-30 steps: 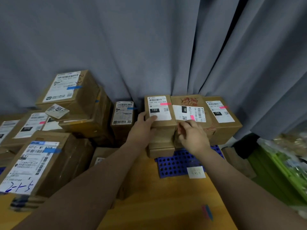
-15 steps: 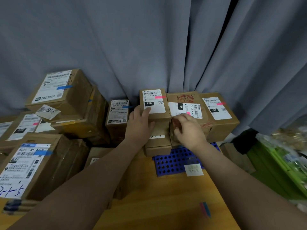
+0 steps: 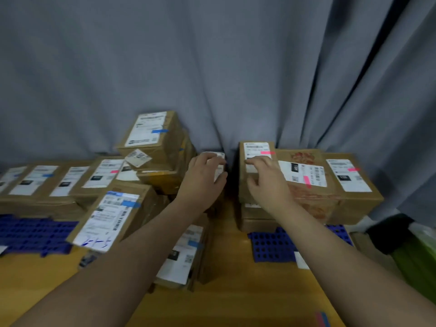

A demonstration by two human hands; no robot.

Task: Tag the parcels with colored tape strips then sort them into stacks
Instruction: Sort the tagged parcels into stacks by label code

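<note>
My left hand [image 3: 203, 178] grips a small upright parcel [image 3: 220, 169] against the curtain, fingers curled over its top and thumb on its side; the hand hides most of it. My right hand [image 3: 266, 180] rests with loosely bent fingers on the label of a pink-tagged parcel [image 3: 257, 147]. Two more pink-tagged parcels stand to its right: a red-printed box [image 3: 304, 156] and a plain box [image 3: 349, 182]. On the left sits a stack topped by a blue-tagged box [image 3: 151, 133]. A large blue-tagged box [image 3: 111, 213] lies in front of it.
A row of labelled parcels [image 3: 35, 180] runs along the left. Blue perforated mats lie at the left [image 3: 33, 232] and under the right stack [image 3: 271, 246]. A flat blue-tagged parcel [image 3: 184, 253] lies on the wooden table [image 3: 236, 291]. Pink and blue tape strips [image 3: 322, 318] stick at its front edge.
My left hand left the pink-tagged parcel and took hold of the small parcel to its left. My right hand shifted from the red-printed box onto the left pink-tagged parcel. The view swung left.
</note>
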